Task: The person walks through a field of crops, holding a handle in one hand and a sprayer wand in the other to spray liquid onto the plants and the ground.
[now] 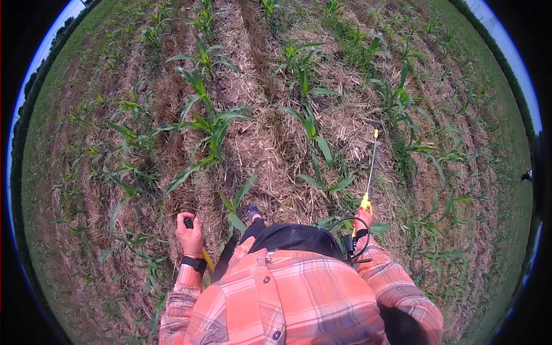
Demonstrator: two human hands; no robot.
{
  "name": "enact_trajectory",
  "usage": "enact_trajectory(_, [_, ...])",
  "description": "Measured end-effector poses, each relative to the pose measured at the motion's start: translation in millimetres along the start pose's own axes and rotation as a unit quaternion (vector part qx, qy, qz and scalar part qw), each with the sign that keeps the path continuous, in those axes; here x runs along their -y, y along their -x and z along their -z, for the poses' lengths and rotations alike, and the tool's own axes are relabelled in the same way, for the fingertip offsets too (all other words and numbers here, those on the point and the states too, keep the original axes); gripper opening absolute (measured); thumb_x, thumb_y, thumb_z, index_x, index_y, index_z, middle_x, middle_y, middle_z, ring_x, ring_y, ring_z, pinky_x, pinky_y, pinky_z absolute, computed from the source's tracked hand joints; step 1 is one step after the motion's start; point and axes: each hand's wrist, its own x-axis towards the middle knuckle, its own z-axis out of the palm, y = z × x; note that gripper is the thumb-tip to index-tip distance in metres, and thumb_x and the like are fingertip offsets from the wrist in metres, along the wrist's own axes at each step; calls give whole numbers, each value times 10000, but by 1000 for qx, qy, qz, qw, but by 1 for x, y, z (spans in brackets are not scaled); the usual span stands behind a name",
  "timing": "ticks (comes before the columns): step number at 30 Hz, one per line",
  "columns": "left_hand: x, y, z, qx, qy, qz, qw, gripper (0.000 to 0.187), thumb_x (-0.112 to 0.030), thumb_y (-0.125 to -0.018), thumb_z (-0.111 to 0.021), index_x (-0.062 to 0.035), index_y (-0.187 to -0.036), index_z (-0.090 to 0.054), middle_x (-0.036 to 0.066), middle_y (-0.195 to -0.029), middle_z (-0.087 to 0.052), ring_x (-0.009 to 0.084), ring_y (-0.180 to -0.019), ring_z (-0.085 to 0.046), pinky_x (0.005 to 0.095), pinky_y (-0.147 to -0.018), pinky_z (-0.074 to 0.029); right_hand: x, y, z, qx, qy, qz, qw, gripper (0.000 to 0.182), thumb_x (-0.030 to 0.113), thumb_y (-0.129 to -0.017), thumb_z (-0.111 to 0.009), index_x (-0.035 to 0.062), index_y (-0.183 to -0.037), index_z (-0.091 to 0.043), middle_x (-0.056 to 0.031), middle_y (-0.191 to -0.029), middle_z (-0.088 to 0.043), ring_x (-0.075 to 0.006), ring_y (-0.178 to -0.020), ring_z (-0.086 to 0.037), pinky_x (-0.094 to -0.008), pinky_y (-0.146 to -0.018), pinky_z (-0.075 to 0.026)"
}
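Ground: a field of dry straw mulch (259, 144) laid in long ridges that run away from the person, brownish bare soil showing in the furrows between them.
Plants: young maize plants (210, 123) stand in rows along the ridges, green and low; one small plant (236, 210) grows just ahead of the person's feet, between the two hands.
Surroundings: open air, daylight; greener grass rings the plot and a strip of pale sky shows at the rim of the view.
Left hand (188, 236): fist closed round a black pump handle (188, 222), the knob sticking up out of the top of the grip; a dark wristband (194, 263) sits just below on the wrist, and a yellow bit of the lever shows beside it.
Right hand (362, 218): closed round the yellow grip of a spray wand (371, 167).
Wand: its thin shaft runs forward and slightly up from the right fist, ending in a yellow nozzle (376, 133) held over the straw beside a maize row.
Hose: a black hose (351, 230) loops from just under the right fist back towards the body.
Person: orange plaid shirt (287, 299), sleeves down to the wrists; one shoe (252, 213) set on the straw.
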Motion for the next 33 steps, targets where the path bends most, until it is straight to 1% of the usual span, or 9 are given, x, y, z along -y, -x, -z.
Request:
enact_trajectory(2, [12, -18, -21, 39, 12, 64, 997, 117, -41, -716, -550, -45, -793, -462, 81, -612, -482, 175, -528, -488, 297, -517, -402, 12, 12, -30, 11, 71, 1, 997, 308, 294, -816, -521, 53, -642, -441, -29, -465, -438, -132, -302, -389, -270, -265, -308])
enact_trajectory(8, [73, -55, -34, 27, -47, 82, 995, 105, -92, -719, -539, -72, -793, -466, 122, -587, -512, 273, -531, -532, 353, -505, -413, 30, 37, -127, 164, 148, 6, 975, 242, 284, -819, -494, 75, -699, -469, -10, -491, -452, -102, -329, -390, -249, -291, -313])
enact_trajectory(12, [95, -75, -39, 33, -54, 94, 994, 98, -105, -721, -529, -82, -796, -471, 138, -612, -530, 296, -570, -554, 365, -522, -424, 43, 61, -177, 277, 237, 93, 927, 234, 297, -818, -500, 83, -723, -485, 10, -514, -463, -85, -361, -399, -236, -322, -307])
enact_trajectory(14, [88, -87, -34, 34, -37, 105, 993, 101, -92, -714, -536, -75, -788, -470, 122, -612, -528, 269, -563, -550, 350, -526, -425, 66, 83, -197, 310, 306, 147, 888, 235, 291, -814, -507, 65, -750, -523, 2, -538, -495, -95, -412, -451, -247, -372, -344])
enact_trajectory(15, [74, -93, -26, 32, -13, 93, 995, 105, -77, -708, -542, -67, -784, -470, 114, -615, -523, 249, -562, -542, 337, -532, -424, 62, 83, -206, 311, 338, 251, 852, 238, 279, -814, -507, 47, -814, -559, -3, -559, -518, -110, -464, -490, -256, -434, -379])
enact_trajectory(19, [39, -110, 22, 26, 77, 97, 992, 104, -36, -737, -559, -51, -776, -464, 2, -613, -431, 83, -538, -399, 233, -487, -348, 82, 93, -234, 412, 352, 260, 799, 263, 281, -805, -520, 47, -915, -570, -69, -622, -564, -147, -565, -538, -284, -519, -412])
enact_trajectory(26, [-28, -103, 111, -82, 173, 126, 973, 119, -5, -771, -521, -62, -813, -426, -22, -656, -393, 40, -511, -351, 167, -455, -293, 136, 97, -271, 497, 394, 283, 720, 307, 326, -806, -496, 56, -938, -558, -152, -695, -573, -260, -646, -562, -353, -592, -419])
enact_trajectory(29, [-2, -132, 60, -73, 44, 89, 992, 95, -36, -767, -532, -45, -817, -452, -9, -667, -409, 81, -594, -374, 213, -539, -330, 143, 73, -287, 483, 408, 266, 728, 320, 329, -793, -507, 46, -932, -563, -167, -737, -588, -281, -698, -580, -365, -621, -429])
enact_trajectory(33, [24, -172, -30, -18, 6, 76, 997, 106, -30, -724, -548, -44, -789, -465, 44, -608, -455, 127, -536, -440, 270, -501, -371, 162, 40, -296, 432, 418, 256, 757, 329, 327, -785, -514, 25, -900, -575, -180, -756, -592, -296, -728, -583, -370, -645, -432])
